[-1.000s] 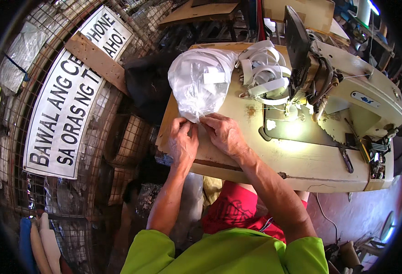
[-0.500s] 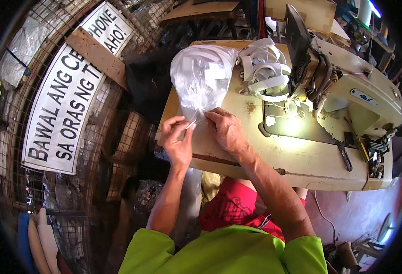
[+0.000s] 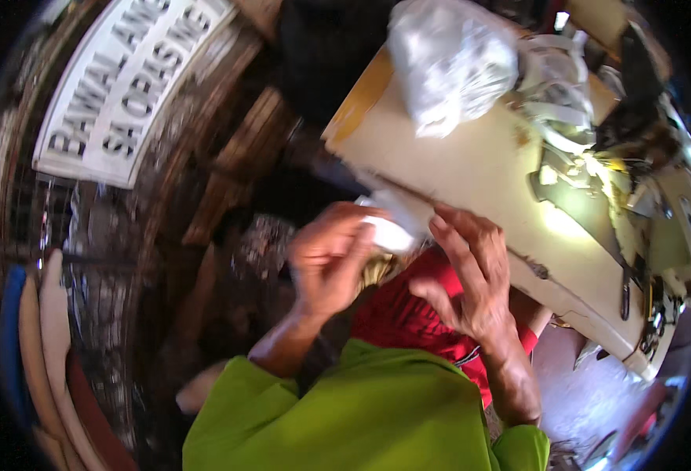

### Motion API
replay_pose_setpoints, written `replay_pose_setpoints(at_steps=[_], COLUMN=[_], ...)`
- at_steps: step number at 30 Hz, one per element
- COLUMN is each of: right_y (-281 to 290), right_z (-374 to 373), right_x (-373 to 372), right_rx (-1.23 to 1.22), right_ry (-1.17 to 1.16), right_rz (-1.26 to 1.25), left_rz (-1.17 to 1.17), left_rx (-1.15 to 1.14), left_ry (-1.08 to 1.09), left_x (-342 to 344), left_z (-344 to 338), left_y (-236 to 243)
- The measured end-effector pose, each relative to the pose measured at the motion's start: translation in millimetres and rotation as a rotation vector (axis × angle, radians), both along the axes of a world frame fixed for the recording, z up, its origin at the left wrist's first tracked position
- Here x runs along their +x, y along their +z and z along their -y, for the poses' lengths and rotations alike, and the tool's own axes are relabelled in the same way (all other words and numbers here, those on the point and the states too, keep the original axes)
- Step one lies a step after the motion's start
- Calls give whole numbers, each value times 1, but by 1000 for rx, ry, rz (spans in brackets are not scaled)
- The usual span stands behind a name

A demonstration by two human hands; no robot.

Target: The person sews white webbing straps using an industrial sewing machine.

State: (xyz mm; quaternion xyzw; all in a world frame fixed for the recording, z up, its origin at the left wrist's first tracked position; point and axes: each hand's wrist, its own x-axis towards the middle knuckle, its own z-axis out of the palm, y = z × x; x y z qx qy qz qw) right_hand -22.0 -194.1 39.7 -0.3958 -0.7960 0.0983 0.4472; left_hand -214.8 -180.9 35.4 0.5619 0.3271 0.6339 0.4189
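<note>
Above my lap, my left hand [image 3: 328,257] pinches a small white piece [image 3: 391,234], blurred by motion, so its kind is unclear. Something pale and translucent shows just beyond it. My right hand [image 3: 472,271] is off to the right of the white piece, fingers apart and nothing in them, close to the table's front edge. A clear plastic bag [image 3: 455,67] with white contents lies on the cream sewing table [image 3: 479,161], out of reach of both hands' fingers.
White straps [image 3: 557,82] lie in a loose heap right of the bag. Further right stands a sewing machine [image 3: 671,228] with its lamp lit. A wire-mesh wall with a white sign [image 3: 125,94] rises at the left, above upright rolls [image 3: 59,314] of material.
Both hands have left the plastic bag and come back over my lap. The left now holds a white piece; the right has opened. My view has shifted, so the table appears further up and right.
</note>
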Motion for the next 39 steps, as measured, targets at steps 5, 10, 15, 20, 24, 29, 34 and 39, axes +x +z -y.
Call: replay_pose_setpoints(at_steps=[5, 10, 15, 20, 24, 29, 34, 39], right_y=[-22, -68, -49, -68, -63, -62, -44, -34], right_z=[46, 72, 52, 47, 49, 48, 40, 36], right_x=[9, 127, 188, 194, 196, 184, 151, 144], right_rx=[-503, -812, -618, -576, -527, -545, -580, -623], right_ry=[-73, -707, -735, -723, -728, -729, -651, -539], right_rz=[-59, -565, -839, -710, -743, -722, -803, -829], left_rz=[-280, -771, -1125, -1316, -1538, -1863, -1341, -611], left_rx=[-81, -239, -510, -612, -600, -708, -526, -526], left_ry=[-154, 87, 685, 567, 376, 304, 618, 737], left_x=[24, -52, -275, -331, -284, -337, -396, -442], left_z=[32, 32, 24, 19, -9, -10, 31, 33], left_y=[-26, -144, -297, -317, -282, -338, -373, -314])
